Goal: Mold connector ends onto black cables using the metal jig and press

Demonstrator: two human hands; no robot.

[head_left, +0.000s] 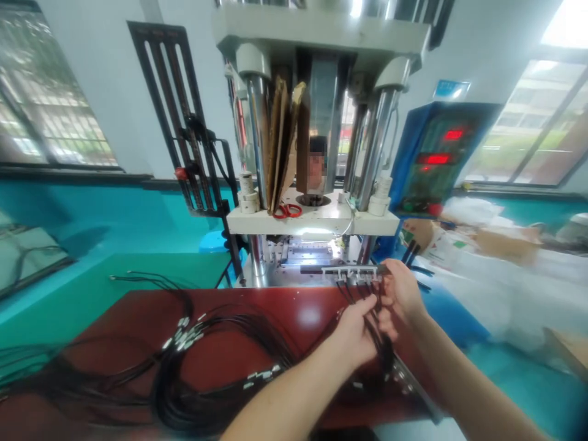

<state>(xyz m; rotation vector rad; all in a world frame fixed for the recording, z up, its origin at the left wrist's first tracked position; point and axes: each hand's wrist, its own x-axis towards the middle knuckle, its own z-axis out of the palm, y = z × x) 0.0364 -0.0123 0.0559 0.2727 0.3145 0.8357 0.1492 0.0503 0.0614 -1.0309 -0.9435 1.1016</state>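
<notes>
In front of the press, my right hand (400, 291) is closed round the right end of a dark bar (312, 269). Along that bar runs a white moulded plastic strip (353, 273), from which thin black cables (345, 293) hang. My left hand (358, 334) is closed on these cables just below the strip, its thumb pointing up towards it. The cables continue below the hand as a bundle (386, 361). On the tabletop to the left lies a large coil of black cables (168, 386) with small whitish ends (184, 337). Some fingers are partly hidden.
A press with a white plate (312, 225) stands behind the dark red table (211, 367). Red-handled scissors (288, 211) and cardboard pieces (280, 147) are on it. A metal bar (418, 389) lies near my right forearm. Right are a blue control box (441, 159) and white bags (514, 294).
</notes>
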